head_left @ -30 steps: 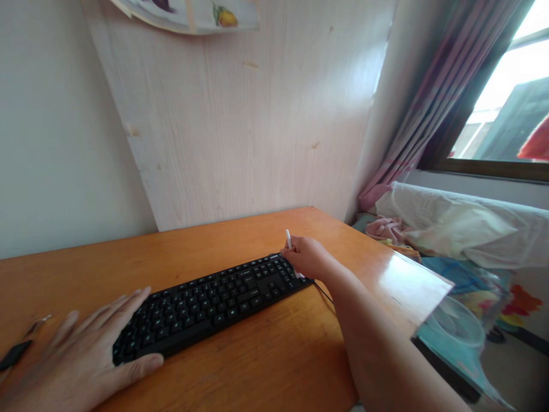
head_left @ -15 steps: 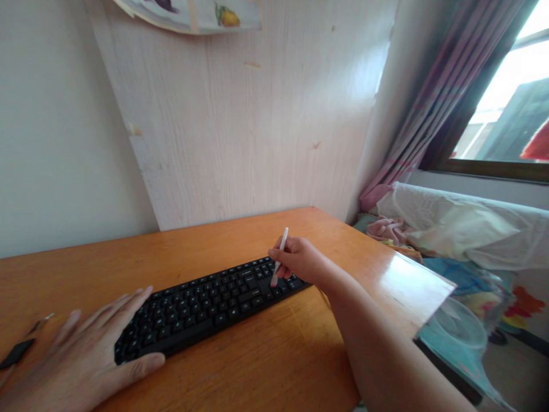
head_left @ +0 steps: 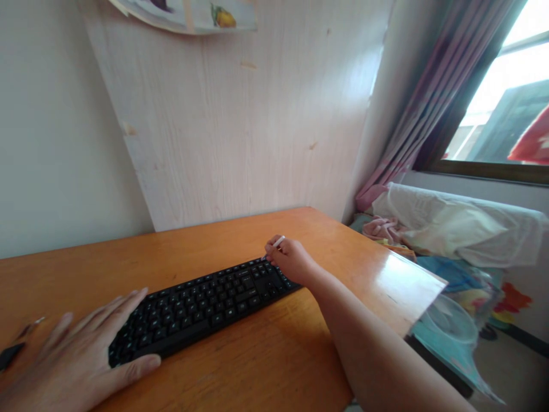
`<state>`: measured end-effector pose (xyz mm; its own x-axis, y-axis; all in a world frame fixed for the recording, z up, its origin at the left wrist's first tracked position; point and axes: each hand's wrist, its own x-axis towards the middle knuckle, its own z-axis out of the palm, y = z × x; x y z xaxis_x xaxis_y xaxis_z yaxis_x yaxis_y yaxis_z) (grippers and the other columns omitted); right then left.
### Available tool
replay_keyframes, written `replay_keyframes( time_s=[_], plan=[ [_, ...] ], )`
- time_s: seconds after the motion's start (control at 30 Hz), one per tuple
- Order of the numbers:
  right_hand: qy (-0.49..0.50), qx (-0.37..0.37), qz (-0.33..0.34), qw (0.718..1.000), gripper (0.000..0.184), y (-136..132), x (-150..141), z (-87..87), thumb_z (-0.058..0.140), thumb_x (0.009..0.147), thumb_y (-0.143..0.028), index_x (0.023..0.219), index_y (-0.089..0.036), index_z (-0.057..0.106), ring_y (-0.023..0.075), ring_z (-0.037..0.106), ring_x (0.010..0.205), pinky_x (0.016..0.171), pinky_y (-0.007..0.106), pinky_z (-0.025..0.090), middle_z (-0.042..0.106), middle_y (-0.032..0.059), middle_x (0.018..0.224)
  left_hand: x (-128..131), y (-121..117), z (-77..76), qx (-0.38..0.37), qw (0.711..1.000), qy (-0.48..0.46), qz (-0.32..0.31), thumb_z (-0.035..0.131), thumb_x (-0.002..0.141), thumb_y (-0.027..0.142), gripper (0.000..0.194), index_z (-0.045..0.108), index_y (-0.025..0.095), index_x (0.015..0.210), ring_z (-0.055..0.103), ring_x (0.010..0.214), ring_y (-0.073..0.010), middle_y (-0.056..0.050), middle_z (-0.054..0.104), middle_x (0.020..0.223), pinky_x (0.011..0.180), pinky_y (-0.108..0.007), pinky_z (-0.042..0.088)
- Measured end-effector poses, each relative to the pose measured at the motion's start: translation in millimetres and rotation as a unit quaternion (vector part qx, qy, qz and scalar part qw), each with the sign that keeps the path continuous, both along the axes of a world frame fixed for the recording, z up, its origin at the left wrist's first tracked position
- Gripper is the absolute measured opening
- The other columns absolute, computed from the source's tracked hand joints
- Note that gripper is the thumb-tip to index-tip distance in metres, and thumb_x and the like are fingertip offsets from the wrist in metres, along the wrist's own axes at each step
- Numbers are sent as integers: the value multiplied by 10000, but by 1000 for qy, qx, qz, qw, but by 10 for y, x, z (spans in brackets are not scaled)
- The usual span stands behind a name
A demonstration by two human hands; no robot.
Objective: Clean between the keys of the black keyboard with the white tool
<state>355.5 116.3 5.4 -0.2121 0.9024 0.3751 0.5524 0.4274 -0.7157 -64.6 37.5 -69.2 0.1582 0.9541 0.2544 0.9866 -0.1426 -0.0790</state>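
A black keyboard (head_left: 201,309) lies at a slant on the orange-brown wooden table. My left hand (head_left: 81,352) holds its left end, the thumb along the near edge and the stretched fingers at the far left corner. Over the right part of the keyboard, my right hand (head_left: 289,257) is closed on a slim brush (head_left: 278,241) with a white handle. The brush leans, its lower end towards the keys along the far edge. Fingers partly hide that tip, so I cannot tell whether it touches the keys.
A small black object with a cable (head_left: 11,356) lies at the table's left. A clear sheet (head_left: 409,286) covers the table's right edge. Beyond it are a teal bag (head_left: 454,343), a round clear lid (head_left: 450,317) and heaped cloths (head_left: 454,229). A pale panel (head_left: 240,143) stands behind.
My right hand has moved up and to the left with the brush, from the keys right of the middle to the far edge. The brush leans more now. My left hand stays on the keyboard's end.
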Motion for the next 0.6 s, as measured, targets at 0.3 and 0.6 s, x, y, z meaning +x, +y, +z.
replay_keyframes(
  time_s=[0.3, 0.6],
  plan=[
    [-66, -32, -31, 997, 282, -63, 110, 107, 482, 929, -268, 665, -185, 540, 120, 542, 551, 514, 233, 315, 639, 14, 606, 83, -42, 107, -34, 999, -11, 12, 517, 714, 843, 1097, 297, 224, 1592, 449, 1391, -440, -145, 485, 1542, 1192, -654, 107],
    [-114, -83, -18, 990, 282, -150, 187, 244, 500, 866, -201, 584, -185, 500, 103, 487, 501, 475, 226, 265, 605, 8, 537, 112, -67, 150, -43, 999, -6, 11, 506, 733, 840, 1094, 264, 221, 1602, 436, 1399, -451, -156, 452, 1563, 1184, -672, 122]
  ],
)
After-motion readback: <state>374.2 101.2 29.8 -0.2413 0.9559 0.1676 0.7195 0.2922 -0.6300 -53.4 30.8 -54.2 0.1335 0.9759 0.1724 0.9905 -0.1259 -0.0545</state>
